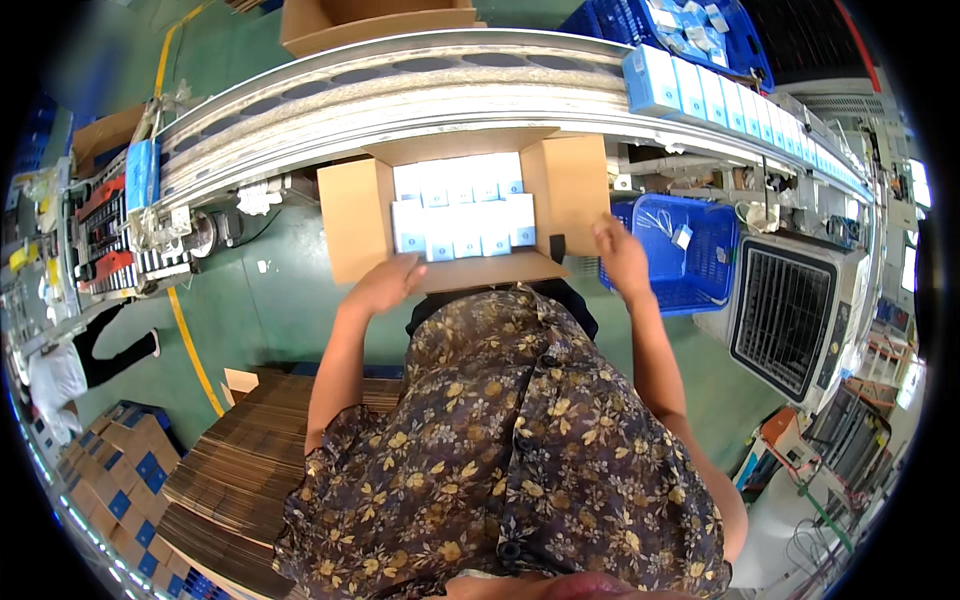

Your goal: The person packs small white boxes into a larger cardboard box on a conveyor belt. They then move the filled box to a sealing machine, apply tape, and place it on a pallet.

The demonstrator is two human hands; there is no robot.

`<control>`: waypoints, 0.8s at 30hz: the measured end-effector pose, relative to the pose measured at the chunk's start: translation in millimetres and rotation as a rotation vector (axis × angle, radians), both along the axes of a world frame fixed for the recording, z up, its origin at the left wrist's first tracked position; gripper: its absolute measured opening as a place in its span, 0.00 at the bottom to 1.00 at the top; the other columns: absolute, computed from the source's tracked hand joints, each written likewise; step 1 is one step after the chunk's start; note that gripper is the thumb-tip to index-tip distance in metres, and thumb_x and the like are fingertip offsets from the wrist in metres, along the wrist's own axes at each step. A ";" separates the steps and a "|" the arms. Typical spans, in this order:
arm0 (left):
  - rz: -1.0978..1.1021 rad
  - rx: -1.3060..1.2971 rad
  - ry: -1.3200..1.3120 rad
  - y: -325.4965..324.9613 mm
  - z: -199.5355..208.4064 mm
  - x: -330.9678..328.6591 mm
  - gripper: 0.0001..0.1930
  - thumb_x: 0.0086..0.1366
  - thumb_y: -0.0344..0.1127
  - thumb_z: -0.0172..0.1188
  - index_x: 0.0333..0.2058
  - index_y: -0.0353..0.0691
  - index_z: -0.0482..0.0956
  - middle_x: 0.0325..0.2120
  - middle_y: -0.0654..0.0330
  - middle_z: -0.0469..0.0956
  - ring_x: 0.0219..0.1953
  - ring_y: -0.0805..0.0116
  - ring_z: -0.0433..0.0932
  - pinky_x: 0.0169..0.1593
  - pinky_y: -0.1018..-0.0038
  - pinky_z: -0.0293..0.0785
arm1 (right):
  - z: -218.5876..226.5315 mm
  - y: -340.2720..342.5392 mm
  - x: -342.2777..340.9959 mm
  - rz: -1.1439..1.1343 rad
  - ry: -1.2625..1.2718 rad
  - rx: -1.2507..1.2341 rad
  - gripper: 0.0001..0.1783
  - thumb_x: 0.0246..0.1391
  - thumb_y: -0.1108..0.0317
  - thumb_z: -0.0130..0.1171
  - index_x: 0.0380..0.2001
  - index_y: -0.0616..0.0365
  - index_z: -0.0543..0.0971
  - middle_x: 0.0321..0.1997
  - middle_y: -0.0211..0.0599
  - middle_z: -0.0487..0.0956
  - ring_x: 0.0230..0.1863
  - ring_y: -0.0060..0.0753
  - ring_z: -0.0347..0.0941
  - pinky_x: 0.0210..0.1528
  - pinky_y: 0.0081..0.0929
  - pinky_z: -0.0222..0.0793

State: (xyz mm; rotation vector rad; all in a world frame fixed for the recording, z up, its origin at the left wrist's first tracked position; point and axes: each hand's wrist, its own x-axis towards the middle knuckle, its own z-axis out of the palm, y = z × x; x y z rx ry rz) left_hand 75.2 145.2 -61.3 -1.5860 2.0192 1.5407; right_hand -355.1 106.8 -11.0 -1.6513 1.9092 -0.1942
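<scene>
White-and-blue boxes (466, 222) hide most of the bottom of the carton (357, 220); their printing is too small to read. Whether the right hand (623, 262) touches the carton's right flap (573, 185) cannot be told. Beyond the far edge of the conveyor (400, 95), the picture's top crops a brown box (380, 30). The shirt (480, 430) covers part of the flattened cardboard stack (240, 440).

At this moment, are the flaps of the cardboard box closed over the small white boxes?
No, the flaps stand open, and the small white boxes show inside the cardboard box.
</scene>
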 end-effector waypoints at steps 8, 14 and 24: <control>-0.481 0.059 -0.467 -31.7 -91.3 -16.6 0.16 0.58 0.35 0.53 0.41 0.35 0.84 0.48 0.46 0.81 0.48 0.50 0.81 0.52 0.59 0.76 | 9.9 -43.5 -40.1 0.059 -0.031 -0.209 0.21 0.59 0.59 0.60 0.51 0.60 0.78 0.38 0.44 0.84 0.38 0.46 0.80 0.40 0.38 0.75; -0.666 0.155 -0.471 -15.5 -117.3 28.8 0.18 0.59 0.37 0.54 0.44 0.39 0.84 0.49 0.46 0.80 0.52 0.49 0.79 0.55 0.59 0.74 | 45.3 -80.8 -48.9 0.010 0.087 -0.638 0.15 0.54 0.66 0.62 0.45 0.58 0.80 0.43 0.49 0.80 0.47 0.54 0.76 0.49 0.43 0.72; 0.116 -0.680 0.278 -153.1 93.1 -91.8 0.14 0.69 0.37 0.54 0.48 0.40 0.80 0.34 0.49 0.80 0.37 0.48 0.78 0.43 0.60 0.75 | 70.9 -236.9 -123.3 -0.058 0.668 -0.607 0.35 0.57 0.41 0.58 0.50 0.66 0.78 0.42 0.52 0.81 0.46 0.56 0.75 0.49 0.45 0.73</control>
